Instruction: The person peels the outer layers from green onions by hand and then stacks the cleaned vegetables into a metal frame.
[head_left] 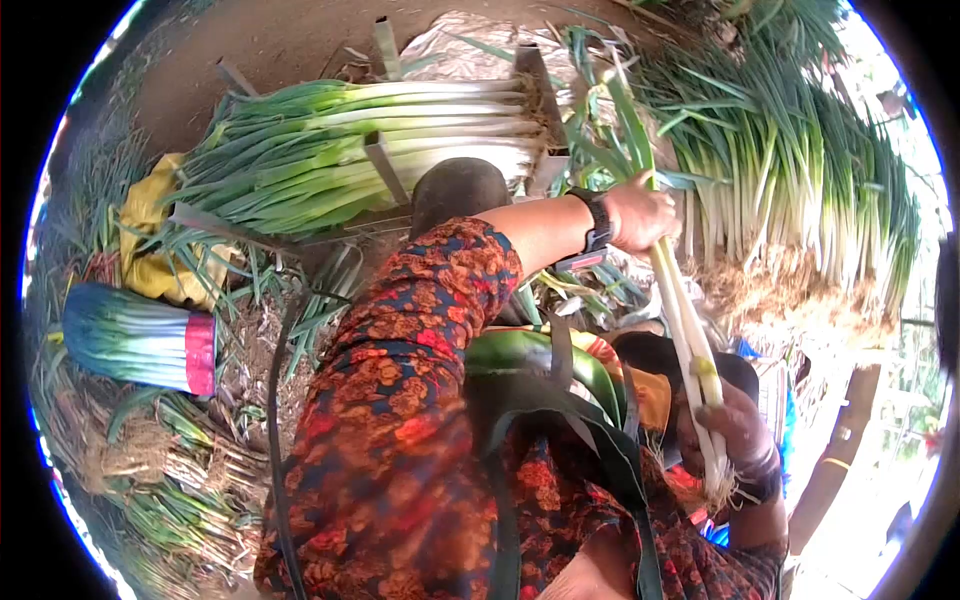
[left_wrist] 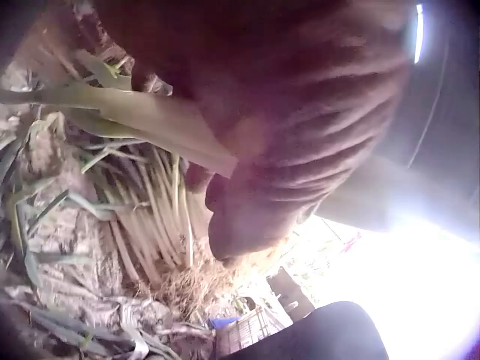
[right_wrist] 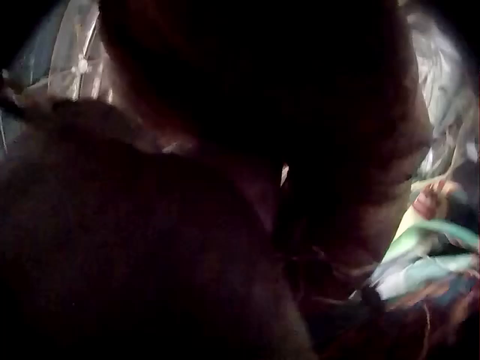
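Two long green onions (head_left: 683, 310) slant across the head view, leaves up and roots down at the lower right. My left hand (head_left: 642, 215), with a dark watch on its wrist, grips them where white turns to green. Lower down, my right hand (head_left: 738, 428) holds the white shafts just above the roots, thumb across them. In the left wrist view, curled fingers of the left hand (left_wrist: 300, 142) close round a pale green leaf (left_wrist: 161, 124). The right wrist view is mostly dark, with the right hand's grip hidden.
Trimmed green onions (head_left: 400, 130) lie stacked between metal posts (head_left: 385, 165). Untrimmed ones (head_left: 780, 170) with roots lie at the right. A bundle with a red band (head_left: 201, 353) sits at the left, near a yellow sack (head_left: 150, 215). Leaf scraps litter the ground.
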